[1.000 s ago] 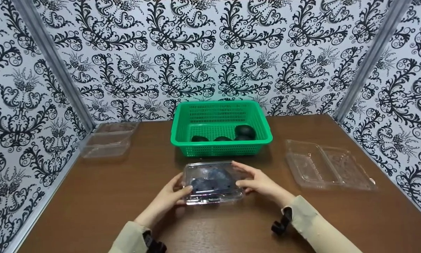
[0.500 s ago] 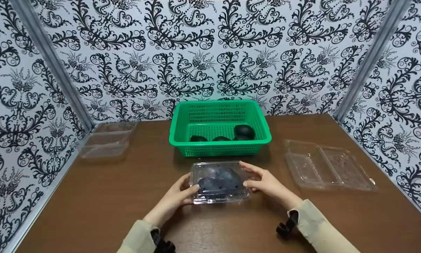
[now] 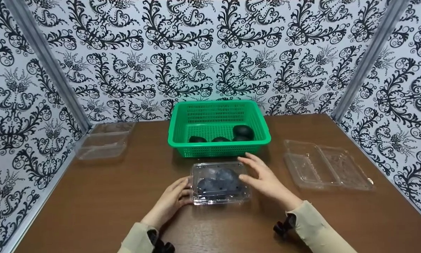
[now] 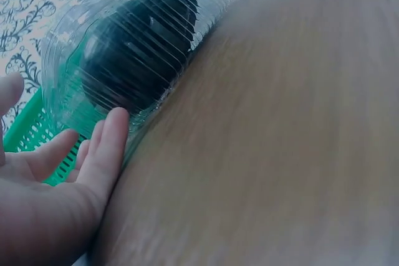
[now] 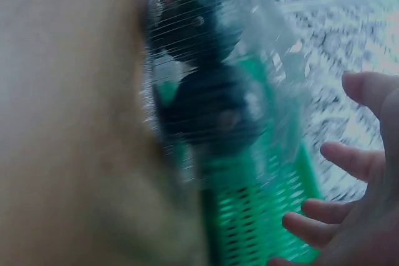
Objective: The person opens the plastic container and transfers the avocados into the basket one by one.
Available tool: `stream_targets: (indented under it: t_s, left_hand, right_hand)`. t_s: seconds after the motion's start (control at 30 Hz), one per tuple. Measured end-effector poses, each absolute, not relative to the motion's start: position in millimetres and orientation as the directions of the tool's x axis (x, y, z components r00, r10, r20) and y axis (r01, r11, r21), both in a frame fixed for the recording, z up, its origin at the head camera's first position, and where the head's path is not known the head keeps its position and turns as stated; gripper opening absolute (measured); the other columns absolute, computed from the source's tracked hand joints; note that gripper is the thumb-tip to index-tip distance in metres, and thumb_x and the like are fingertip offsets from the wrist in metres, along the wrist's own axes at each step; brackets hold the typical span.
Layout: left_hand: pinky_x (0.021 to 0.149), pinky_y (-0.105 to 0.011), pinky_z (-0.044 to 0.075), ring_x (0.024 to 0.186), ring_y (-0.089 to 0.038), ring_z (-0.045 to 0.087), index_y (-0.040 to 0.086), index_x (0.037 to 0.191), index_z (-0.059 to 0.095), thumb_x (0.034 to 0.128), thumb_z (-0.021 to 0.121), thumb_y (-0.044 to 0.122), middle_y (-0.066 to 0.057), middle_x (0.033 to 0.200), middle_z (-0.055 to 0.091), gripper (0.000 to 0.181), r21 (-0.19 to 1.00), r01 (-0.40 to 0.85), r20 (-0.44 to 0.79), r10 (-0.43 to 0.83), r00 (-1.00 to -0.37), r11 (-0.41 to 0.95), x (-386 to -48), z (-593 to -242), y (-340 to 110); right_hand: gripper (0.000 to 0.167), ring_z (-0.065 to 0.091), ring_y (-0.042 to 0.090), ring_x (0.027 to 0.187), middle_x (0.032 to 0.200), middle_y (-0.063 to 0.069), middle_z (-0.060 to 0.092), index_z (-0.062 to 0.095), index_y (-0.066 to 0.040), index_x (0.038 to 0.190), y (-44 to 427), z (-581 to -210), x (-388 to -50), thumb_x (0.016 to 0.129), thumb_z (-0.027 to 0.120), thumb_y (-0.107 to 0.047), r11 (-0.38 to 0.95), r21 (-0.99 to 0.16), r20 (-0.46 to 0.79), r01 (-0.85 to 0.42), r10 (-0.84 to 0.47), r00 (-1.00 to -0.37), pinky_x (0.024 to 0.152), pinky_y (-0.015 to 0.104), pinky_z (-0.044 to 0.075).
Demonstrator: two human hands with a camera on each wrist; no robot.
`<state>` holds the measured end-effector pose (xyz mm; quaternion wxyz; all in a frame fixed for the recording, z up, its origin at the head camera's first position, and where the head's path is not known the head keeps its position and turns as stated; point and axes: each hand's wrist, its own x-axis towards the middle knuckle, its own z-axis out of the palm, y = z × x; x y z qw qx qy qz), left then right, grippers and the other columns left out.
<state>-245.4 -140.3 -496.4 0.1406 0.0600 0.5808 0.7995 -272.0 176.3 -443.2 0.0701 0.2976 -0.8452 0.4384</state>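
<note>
A clear plastic clamshell box (image 3: 205,168), lid down, lies on the table in front of the green basket, with dark, rounded, avocado-like fruits (image 3: 226,177) inside. My left hand (image 3: 171,201) is at the box's left side; in the left wrist view its fingertips (image 4: 116,119) lie against or very near the plastic, and the thumb stands away. To the right, my right hand (image 3: 268,183) has its fingers spread. The right wrist view shows a gap between those fingers (image 5: 352,160) and the box (image 5: 290,85). Neither hand grips anything.
Behind the box stands the green basket (image 3: 219,144), with several dark fruits (image 3: 243,131) in it. An opened clear clamshell (image 3: 322,158) lies at the right, and another clear one (image 3: 106,140) at the far left. Patterned walls enclose the table's back and sides.
The box shifted slightly right in both hands, then came to rest. Both hands have since loosened; the left thumb has come off the lid and the right fingers have lifted away.
</note>
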Motion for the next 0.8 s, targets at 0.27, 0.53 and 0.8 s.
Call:
stream_targets:
  t_s: [0.27,0.53,0.8]
  left_hand:
    - [0.080,-0.034,0.054,0.094,-0.019,0.061,-0.009,0.133,0.045,0.1020,0.050,0.025,-0.010,0.108,0.058,0.046,0.943,-0.152,-0.065,0.285,-0.956,-0.296,-246,-501,-141]
    - [0.078,-0.030,0.054,0.092,-0.017,0.061,-0.009,0.128,0.047,0.1008,0.052,0.019,-0.009,0.104,0.057,0.039,0.948,-0.152,-0.069,0.285,-0.956,-0.280,-246,-497,-141]
    - [0.079,-0.031,0.054,0.091,-0.017,0.061,-0.009,0.129,0.046,0.1000,0.053,0.017,-0.010,0.105,0.059,0.040,0.945,-0.157,-0.067,0.301,-0.951,-0.287,-246,-499,-143]
  right_hand:
    - [0.067,0.039,0.031,0.134,0.149,0.007,0.041,0.057,-0.025,0.135,131,-436,-264,0.079,0.071,-0.057,0.491,-0.374,0.379,-0.787,-0.694,-0.613,0.106,0.065,0.023]
    - [0.072,0.030,0.029,0.140,0.150,-0.001,0.040,0.053,-0.031,0.138,111,-443,-258,0.075,0.073,-0.058,0.576,-0.248,0.262,-0.779,-0.734,-0.627,0.106,0.070,0.017]
    - [0.070,0.029,0.028,0.141,0.152,-0.002,0.038,0.051,-0.030,0.140,112,-439,-257,0.077,0.075,-0.049,0.576,-0.285,0.207,-0.766,-0.744,-0.636,0.107,0.069,0.016]
